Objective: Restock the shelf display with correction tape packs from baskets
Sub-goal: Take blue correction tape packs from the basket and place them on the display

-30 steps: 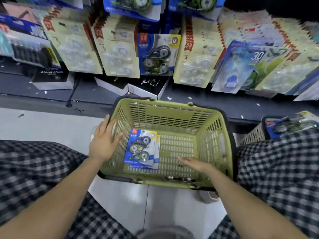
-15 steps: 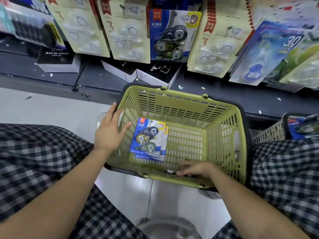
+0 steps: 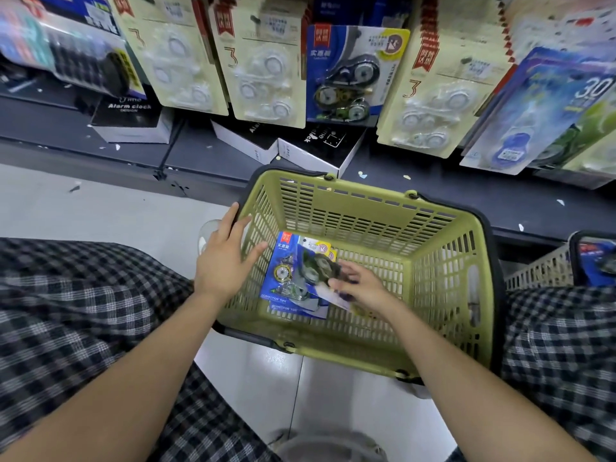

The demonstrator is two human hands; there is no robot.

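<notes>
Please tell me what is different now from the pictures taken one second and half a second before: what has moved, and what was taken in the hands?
The right hand went from the basket's near wall to the correction tape packs and is lifting the top one, which looks tilted, though blurred. The left hand stayed open on the green basket's left rim. The basket itself did not visibly move.

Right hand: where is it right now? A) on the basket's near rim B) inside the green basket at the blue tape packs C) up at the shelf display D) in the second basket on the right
B: the right hand is down inside the green basket, its fingers on the blue tape packs, a blurred one lifting; the left hand rests on the rim.
</notes>
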